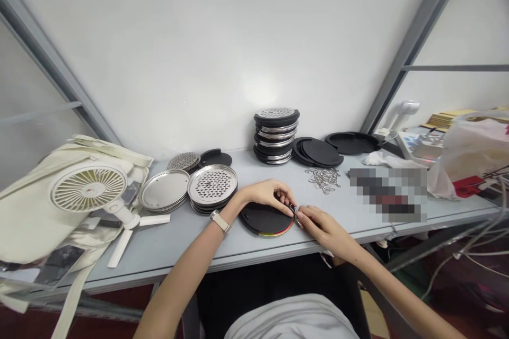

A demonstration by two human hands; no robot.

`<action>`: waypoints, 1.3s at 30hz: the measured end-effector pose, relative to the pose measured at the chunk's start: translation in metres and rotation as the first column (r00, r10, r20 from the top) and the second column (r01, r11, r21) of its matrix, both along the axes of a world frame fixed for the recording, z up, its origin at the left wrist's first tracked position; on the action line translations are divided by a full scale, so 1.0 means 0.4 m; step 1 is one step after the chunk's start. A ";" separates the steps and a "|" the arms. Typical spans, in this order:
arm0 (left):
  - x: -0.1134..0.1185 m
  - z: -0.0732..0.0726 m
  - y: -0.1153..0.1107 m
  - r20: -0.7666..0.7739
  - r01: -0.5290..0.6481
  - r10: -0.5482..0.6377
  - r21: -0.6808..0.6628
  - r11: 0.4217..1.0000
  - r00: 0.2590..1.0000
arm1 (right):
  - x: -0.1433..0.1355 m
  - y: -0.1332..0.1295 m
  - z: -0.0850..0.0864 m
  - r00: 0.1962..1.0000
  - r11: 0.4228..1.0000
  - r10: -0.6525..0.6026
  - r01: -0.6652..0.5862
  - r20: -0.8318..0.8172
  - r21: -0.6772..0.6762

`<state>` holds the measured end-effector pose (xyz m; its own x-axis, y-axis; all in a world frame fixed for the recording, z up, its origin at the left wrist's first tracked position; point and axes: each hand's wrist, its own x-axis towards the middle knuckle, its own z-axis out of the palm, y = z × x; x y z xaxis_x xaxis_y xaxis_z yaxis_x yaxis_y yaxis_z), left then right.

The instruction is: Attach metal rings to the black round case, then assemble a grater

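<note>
In front of me, near the table's front edge, lies a black round disc [266, 218] with a red, yellow and green strip along its near rim. My left hand [274, 196] reaches over it from behind, thumb and fingers closed on its right edge. At that same edge my right hand [320, 225] pinches a small shiny metal clasp [296, 214], which touches the rim; its exact shape is partly hidden by the fingers. Behind my right hand a loose pile of similar small metal clasps [324, 179] is spread on the table.
A tall stack of black and silver discs [277, 137] stands at the wall, beside black round covers [318, 152]. To the left are perforated metal plates [212, 185], plain metal plates [164, 190] and a white fan [89, 189]. A plastic bag [473, 143] sits at the right.
</note>
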<state>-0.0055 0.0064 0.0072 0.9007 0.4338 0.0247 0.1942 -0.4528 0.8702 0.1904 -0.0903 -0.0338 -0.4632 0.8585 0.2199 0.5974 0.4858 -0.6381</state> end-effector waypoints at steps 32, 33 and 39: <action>0.002 -0.004 0.002 -0.033 -0.027 0.028 0.011 1.000 0.999 | -0.002 -0.003 -0.003 0.999 0.996 -0.022 0.018 0.043 0.082; 0.002 -0.004 0.001 -0.032 -0.029 0.029 0.001 1.000 0.999 | -0.002 -0.003 -0.003 0.999 0.996 -0.021 0.017 0.038 0.083; 0.002 -0.002 -0.002 -0.006 -0.030 0.030 -0.027 0.999 1.000 | -0.003 -0.006 -0.003 0.999 0.996 -0.019 0.017 0.028 0.085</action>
